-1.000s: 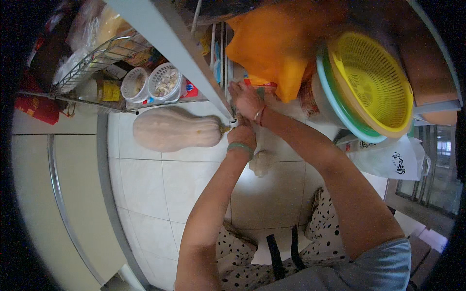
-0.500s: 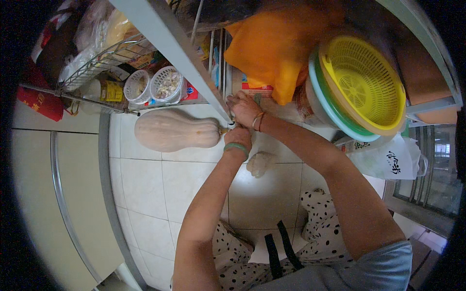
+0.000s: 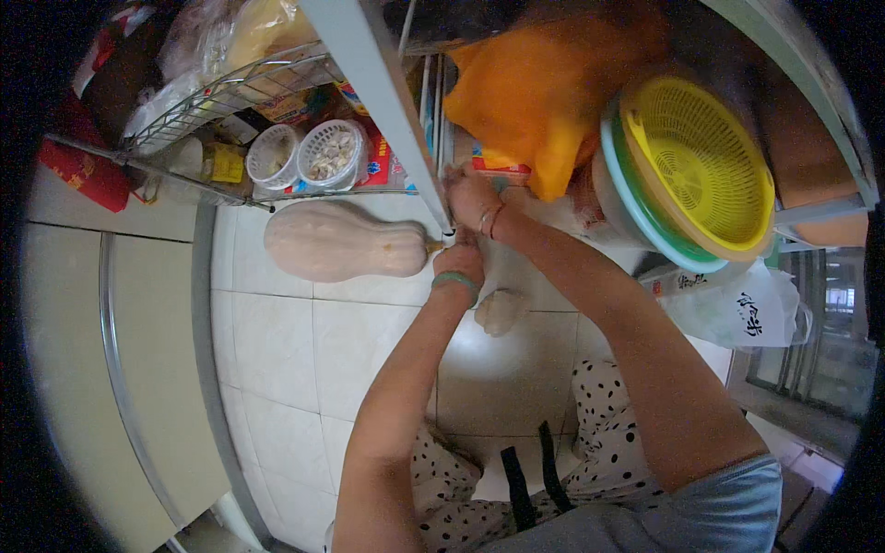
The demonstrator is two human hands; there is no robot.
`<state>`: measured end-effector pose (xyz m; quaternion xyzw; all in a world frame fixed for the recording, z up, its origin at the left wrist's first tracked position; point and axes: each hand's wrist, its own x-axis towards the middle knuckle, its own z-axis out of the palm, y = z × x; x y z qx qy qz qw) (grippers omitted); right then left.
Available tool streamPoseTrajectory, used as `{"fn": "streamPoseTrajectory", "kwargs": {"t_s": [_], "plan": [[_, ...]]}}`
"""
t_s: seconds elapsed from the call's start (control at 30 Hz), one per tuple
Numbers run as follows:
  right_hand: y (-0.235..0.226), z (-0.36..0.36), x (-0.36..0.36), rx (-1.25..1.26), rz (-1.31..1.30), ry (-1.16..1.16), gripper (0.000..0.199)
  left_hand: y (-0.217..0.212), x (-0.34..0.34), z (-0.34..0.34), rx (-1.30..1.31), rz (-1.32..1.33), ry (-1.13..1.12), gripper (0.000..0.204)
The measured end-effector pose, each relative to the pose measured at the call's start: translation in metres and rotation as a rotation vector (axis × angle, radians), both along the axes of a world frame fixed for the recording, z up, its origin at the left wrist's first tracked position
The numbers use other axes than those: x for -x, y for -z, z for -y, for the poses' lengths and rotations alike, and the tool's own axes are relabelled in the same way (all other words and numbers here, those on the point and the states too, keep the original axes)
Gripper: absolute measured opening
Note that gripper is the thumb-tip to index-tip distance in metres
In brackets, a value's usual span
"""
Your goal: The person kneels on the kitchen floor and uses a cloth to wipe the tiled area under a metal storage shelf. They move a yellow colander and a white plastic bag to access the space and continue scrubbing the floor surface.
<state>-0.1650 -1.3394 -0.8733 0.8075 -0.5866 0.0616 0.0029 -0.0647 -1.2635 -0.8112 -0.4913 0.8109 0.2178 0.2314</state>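
Observation:
A long pale butternut squash (image 3: 341, 241) lies on the white tile floor, its stem pointing right toward the foot of a white shelf post (image 3: 392, 101). My left hand (image 3: 458, 260), with a green band at the wrist, is curled right beside the stem; its fingers are hidden. My right hand (image 3: 472, 198), wearing thin bangles, is just above it against the post, in front of an orange bag (image 3: 535, 101). Its fingertips are hidden too. A small pale lump (image 3: 501, 311) lies on the floor below both hands.
A wire basket (image 3: 230, 92) on the left holds packets, with two white tubs (image 3: 332, 152) beneath it. Stacked colanders, the top one yellow (image 3: 701, 161), lean at the right above a white plastic bag (image 3: 737, 309). A pale cabinet front (image 3: 101, 369) runs along the left.
Both hands have stayed at the foot of the post by the squash stem. The right hand has crept slightly up toward the shelf. The squash has not moved.

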Motion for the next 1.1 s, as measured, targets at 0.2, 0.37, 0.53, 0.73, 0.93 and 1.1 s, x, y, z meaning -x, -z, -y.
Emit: {"fn": "streamPoseTrajectory", "kwargs": {"t_s": [0.2,0.37,0.53,0.73,0.93,1.1], "plan": [[-0.026,-0.025,-0.002,0.117,0.128,-0.121,0.019,-0.006,-0.009,-0.004,0.084,-0.045,-0.016,0.049],[-0.007,0.018,0.021,0.147,-0.050,0.045,0.029,-0.004,0.001,-0.005,0.070,-0.124,-0.030,0.062],[-0.013,0.036,0.011,0.189,-0.068,0.102,0.023,0.008,-0.003,-0.006,0.127,-0.082,0.003,0.061],[-0.024,-0.022,0.002,0.101,-0.005,-0.214,0.026,0.002,-0.007,-0.003,0.099,-0.056,-0.046,0.029],[-0.019,-0.009,0.003,0.325,0.102,-0.121,0.017,0.008,-0.008,-0.006,0.201,-0.098,0.009,0.046],[-0.022,0.047,-0.005,-0.074,-0.228,0.087,0.021,0.016,-0.014,-0.004,0.126,-0.050,0.019,0.065]]}}
